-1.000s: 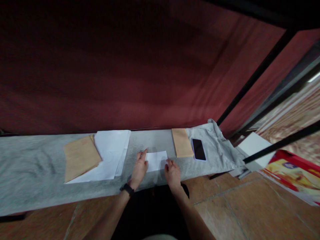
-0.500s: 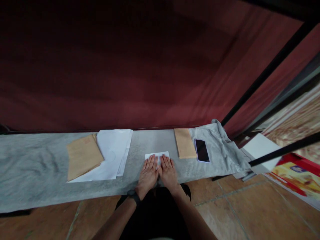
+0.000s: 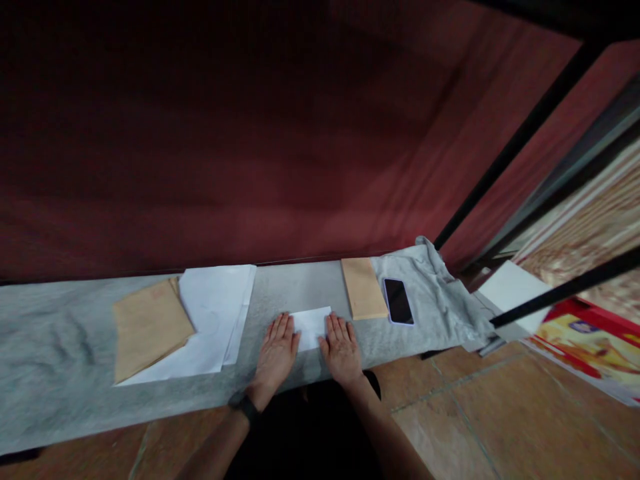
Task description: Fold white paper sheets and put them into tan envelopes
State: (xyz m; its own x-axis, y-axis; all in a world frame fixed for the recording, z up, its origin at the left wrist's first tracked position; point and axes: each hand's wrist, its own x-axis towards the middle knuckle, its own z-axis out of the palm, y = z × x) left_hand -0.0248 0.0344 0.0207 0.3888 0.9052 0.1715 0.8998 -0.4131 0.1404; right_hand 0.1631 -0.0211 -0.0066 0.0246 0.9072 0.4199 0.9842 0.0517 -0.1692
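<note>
A small white sheet of paper point(image 3: 311, 327), perhaps folded, lies flat on the grey cloth between my hands. My left hand point(image 3: 278, 347) rests flat at its left edge, palm down with fingers stretched out. At the right edge my right hand point(image 3: 341, 345) lies the same way, thumb toward the paper. Neither hand grips anything. To the right of the paper lie brown envelopes point(image 3: 365, 288) in a neat pile, with a smartphone point(image 3: 399, 301) beside them. On the left, more brown envelopes point(image 3: 150, 323) partly cover a stack of white paper sheets point(image 3: 220, 307).
The grey cloth point(image 3: 60, 360) covers a long narrow table against a dark red backing point(image 3: 240, 167). Black metal bars point(image 3: 520, 143) slant up at the right. A white box point(image 3: 513, 290) and a red and yellow carton point(image 3: 595, 347) stand low beyond the table's right end.
My hands have slid apart, from side by side on the white paper to its left and right edges, leaving its middle uncovered. The view has shifted slightly.
</note>
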